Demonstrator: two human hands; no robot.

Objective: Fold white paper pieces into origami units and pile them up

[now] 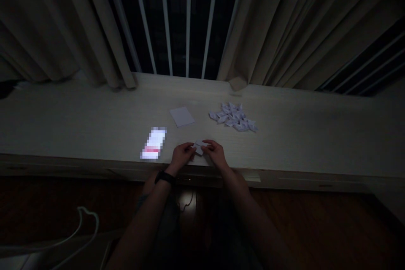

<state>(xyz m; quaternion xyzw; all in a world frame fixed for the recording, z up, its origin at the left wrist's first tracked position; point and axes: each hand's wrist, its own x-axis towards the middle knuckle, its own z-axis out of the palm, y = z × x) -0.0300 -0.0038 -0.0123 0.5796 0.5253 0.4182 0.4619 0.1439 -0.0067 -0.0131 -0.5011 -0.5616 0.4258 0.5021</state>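
Observation:
Between my two hands, near the front edge of the white sill, is a small folded piece of white paper (199,148). My left hand (183,154) pinches its left side, with a dark band on that wrist. On the right side, my right hand (215,152) grips the paper with thumb and fingers. Beyond the hands lies a flat stack of square paper (182,117). To its right is a pile of several folded paper pieces (234,117) with pointed ends, lying close together.
A lit phone (153,143), its screen blurred out, lies left of my hands. Beige curtains (265,25) hang at the back, beside a dark window with white bars (189,21). A pale cable (88,211) loops at the lower left. The room is dim.

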